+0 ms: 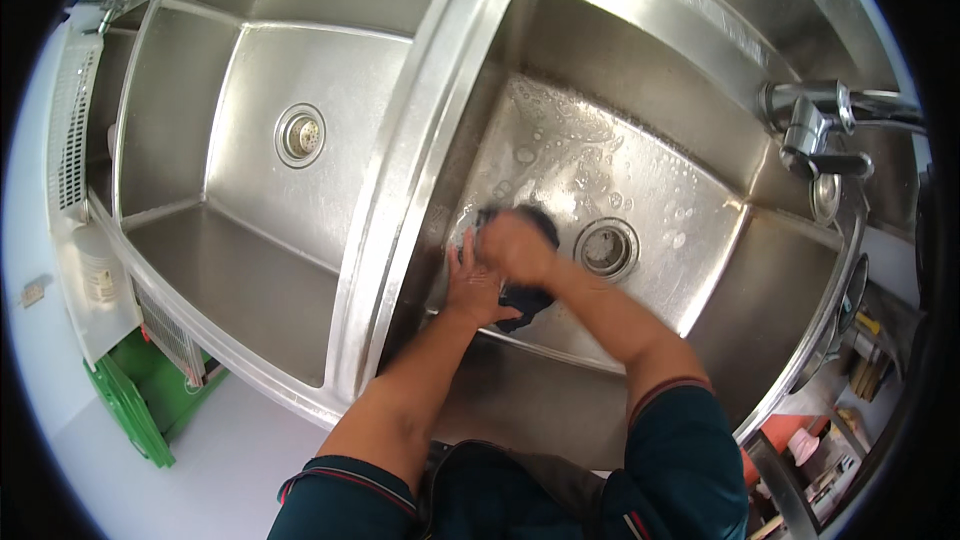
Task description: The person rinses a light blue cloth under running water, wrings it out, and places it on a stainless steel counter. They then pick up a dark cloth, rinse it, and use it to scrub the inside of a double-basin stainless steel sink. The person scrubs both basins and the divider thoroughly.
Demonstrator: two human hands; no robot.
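Observation:
A dark wet cloth [529,305] lies bunched on the floor of the right stainless steel sink basin [660,202], left of its drain [606,249]. My left hand [477,289] presses on the cloth's left side, its fingers spread and its thumb against the dark fabric. Over the cloth, my right hand [516,246] is curled and blurred, close against my left fingers; part of the cloth shows around it, but whether the fingers grip it is hidden. Water and suds wet the basin floor.
A divider [405,165] separates the left basin [330,90] with its drain strainer [304,136]. A chrome faucet [810,127] stands at the right rim. A white perforated basket [73,127] and a green bin [131,405] are at the left; pans [855,292] sit at the right.

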